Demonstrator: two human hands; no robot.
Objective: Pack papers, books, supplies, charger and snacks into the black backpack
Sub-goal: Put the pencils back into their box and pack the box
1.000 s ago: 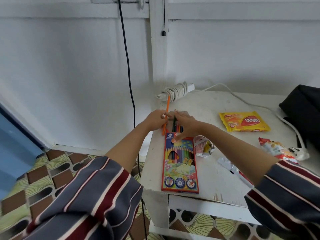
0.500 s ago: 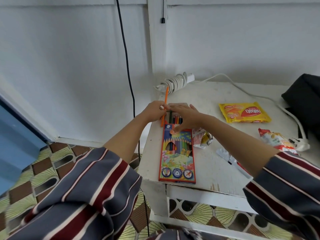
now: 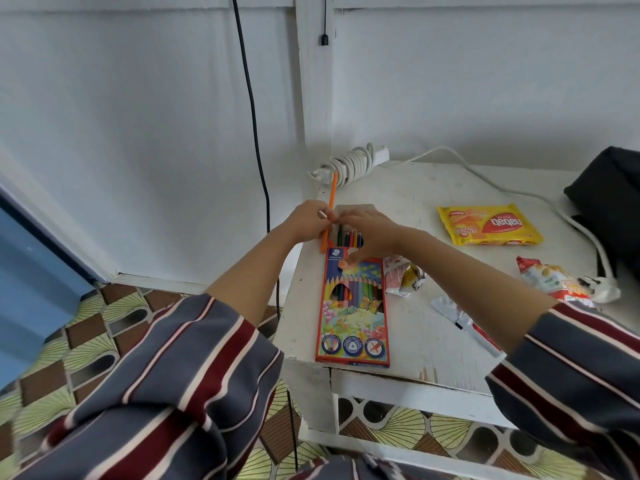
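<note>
Fingers [image 3: 319,218] of the left hand [image 3: 306,221] are pinching an orange pencil [image 3: 331,194] just beside the open far end of the pencil box [image 3: 351,317]. The right hand [image 3: 369,230] is lying fairly flat over that opening, thumb pressing the box. The box is lying along the bench's [image 3: 433,192] left edge, well apart from the black backpack [image 3: 609,199] at far right.

Both arms reach forward and the hands meet. The left hand [image 3: 306,220] pinches an orange pencil [image 3: 332,190] between thumb and fingertips. The right hand [image 3: 369,230] lies palm-down, fingers extended, thumb stretched back toward the body.
</note>
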